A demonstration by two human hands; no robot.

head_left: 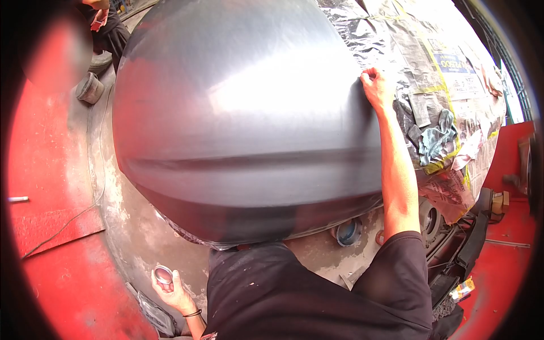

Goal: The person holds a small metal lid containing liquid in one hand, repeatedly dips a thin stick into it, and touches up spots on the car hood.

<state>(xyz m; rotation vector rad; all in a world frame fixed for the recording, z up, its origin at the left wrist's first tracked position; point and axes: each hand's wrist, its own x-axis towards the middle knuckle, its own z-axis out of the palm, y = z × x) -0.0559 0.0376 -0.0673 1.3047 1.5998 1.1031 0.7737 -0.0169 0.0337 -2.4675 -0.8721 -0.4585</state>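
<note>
A large dark grey car panel (243, 130) with a bright reflection fills the middle of the view. My right hand (377, 85) is at its right edge, beside the plastic and paper covering (447, 73). Its fingers are curled together; what they hold, if anything, is too small to make out. Low on the left, my left hand (174, 292) is held away from the panel, with its fingers wrapped round a small round tin (163, 275). A dark band circles the left wrist.
Another person's hand (100, 17) shows at the top left, above a bucket (89, 88). Blue-grey cloth (437, 136) lies on the covering. A container (348, 232) stands on the floor below the panel. Car parts (464, 243) lie at the lower right. A cable (73, 218) crosses the left side.
</note>
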